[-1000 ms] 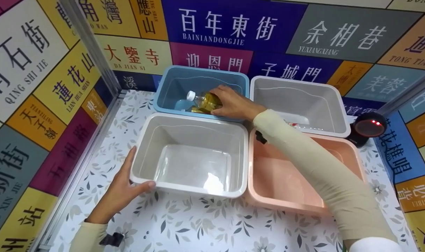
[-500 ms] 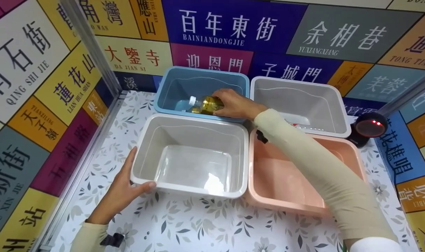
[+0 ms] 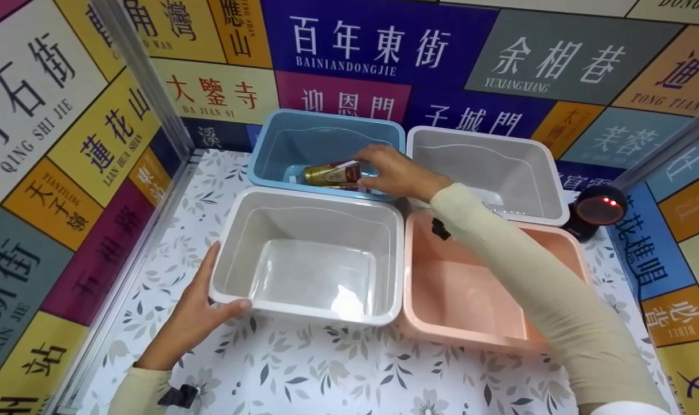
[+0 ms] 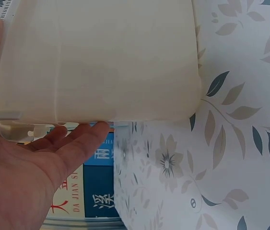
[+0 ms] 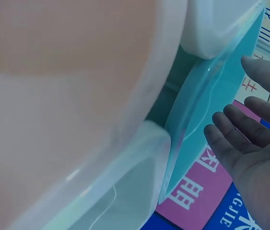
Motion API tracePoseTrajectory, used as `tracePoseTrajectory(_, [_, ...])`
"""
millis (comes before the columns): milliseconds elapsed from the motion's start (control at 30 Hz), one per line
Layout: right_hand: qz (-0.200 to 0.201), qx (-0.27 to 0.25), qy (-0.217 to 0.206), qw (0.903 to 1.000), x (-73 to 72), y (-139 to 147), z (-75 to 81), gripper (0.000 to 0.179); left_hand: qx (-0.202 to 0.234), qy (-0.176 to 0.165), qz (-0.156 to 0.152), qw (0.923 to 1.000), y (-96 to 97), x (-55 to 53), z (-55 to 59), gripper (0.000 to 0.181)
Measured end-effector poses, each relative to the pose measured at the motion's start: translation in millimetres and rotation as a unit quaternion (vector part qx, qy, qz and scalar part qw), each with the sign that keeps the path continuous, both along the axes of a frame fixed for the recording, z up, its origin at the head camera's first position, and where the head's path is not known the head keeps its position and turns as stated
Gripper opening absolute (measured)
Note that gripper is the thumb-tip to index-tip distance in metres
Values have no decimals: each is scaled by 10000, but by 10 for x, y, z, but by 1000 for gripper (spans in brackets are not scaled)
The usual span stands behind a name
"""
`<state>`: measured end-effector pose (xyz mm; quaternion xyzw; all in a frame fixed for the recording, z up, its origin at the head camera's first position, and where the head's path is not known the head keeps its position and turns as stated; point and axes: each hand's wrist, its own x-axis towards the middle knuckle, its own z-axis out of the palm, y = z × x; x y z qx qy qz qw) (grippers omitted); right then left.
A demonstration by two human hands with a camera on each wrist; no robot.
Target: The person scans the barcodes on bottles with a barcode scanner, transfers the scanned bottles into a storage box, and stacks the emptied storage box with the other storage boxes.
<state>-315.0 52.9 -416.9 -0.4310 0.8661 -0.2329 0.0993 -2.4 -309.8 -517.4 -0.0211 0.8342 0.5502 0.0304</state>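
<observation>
At the front left, a pale grey bin (image 3: pixel 309 271) has my left hand (image 3: pixel 182 314) at its left corner. In the left wrist view, the fingers (image 4: pixel 77 146) lie fairly straight along its side. My right hand (image 3: pixel 398 172) is over the blue bin (image 3: pixel 257 155) at the back left. Below its fingertips is a gold and dark red thing (image 3: pixel 332 173), with a small white cap (image 3: pixel 294 180) to its left. In the right wrist view, the right hand's fingers (image 5: pixel 230 129) are spread from the thumb, nothing visible between them; the bin's wall hides its contents there.
A second pale grey bin (image 3: pixel 487 144) stands at the back right, and a peach bin (image 3: pixel 435 328) at the front right, under my right sleeve. A black device with red lights (image 3: pixel 601 204) sits beside them. Panels with printed signs (image 3: pixel 349 40) enclose the table.
The bottle with yellow contents that my right hand held is no longer at the fingertips; the gold and dark red thing shows there instead. My left hand stays at the grey bin.
</observation>
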Motion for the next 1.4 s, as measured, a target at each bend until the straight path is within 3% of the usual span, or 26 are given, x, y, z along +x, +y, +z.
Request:
tracePoseTrajectory(367, [-55, -27, 203, 9998, 175, 323, 104, 50, -59, -20, -9, 10000, 4, 6, 11, 123])
tracePoseTrajectory(600, [-288, -82, 132, 9995, 303, 531, 184, 50, -37, -8, -33, 10000, -16, -23, -16, 122])
tracePoseTrajectory(1167, [-159, -602, 655, 9959, 529, 948, 185, 43, 2, -37, -56, 10000, 4, -13, -13, 123])
tracePoseTrajectory(1400, [-278, -541, 628, 9962, 653, 1074, 228, 43, 34, -71, -47, 10000, 7, -20, 16, 124])
